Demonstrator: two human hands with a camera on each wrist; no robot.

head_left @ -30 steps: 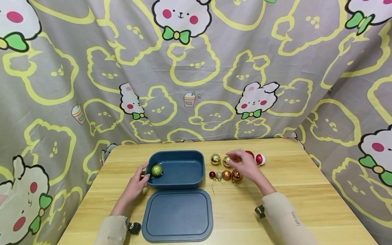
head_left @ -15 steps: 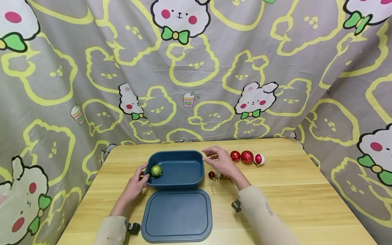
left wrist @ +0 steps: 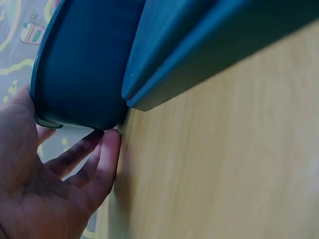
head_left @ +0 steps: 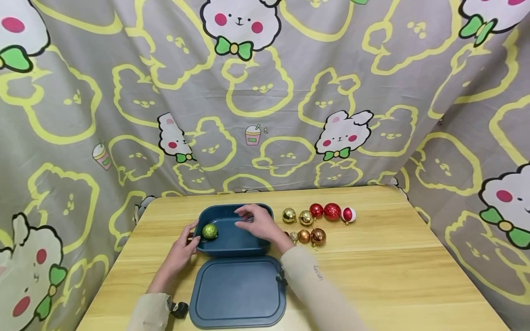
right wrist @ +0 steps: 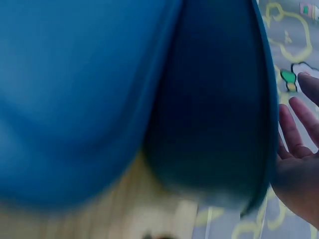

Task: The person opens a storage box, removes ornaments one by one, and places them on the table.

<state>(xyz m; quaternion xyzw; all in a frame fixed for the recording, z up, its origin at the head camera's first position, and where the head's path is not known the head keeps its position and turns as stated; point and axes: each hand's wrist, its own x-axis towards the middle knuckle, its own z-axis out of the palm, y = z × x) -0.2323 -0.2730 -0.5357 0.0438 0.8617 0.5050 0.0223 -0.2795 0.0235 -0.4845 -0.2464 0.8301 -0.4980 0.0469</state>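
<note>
A dark blue rectangular storage box [head_left: 238, 252] stands on the table without its lid, a glittery green Christmas bauble [head_left: 210, 231] lying in its left end. My left hand [head_left: 184, 243] holds the box by its left side, and the left wrist view shows curved fingers [left wrist: 102, 167] against the outer wall. My right hand [head_left: 258, 225] hovers over the right part of the box. Its fingers look loosely bent and apart, and nothing shows between them in the right wrist view, where part of the hand is cut off by the frame edge.
The matching blue lid [head_left: 238, 294] lies flat in front of the box. To the right, baubles stand in two rows: gold [head_left: 289, 215], red [head_left: 332, 211], red-and-white [head_left: 348, 215], copper [head_left: 318, 236] and others. A patterned curtain [head_left: 265, 101] hangs behind the wooden table [head_left: 393, 266].
My right hand has moved left, from beside the gold and red baubles to above the box, uncovering those baubles. My left hand and the green bauble have stayed put.
</note>
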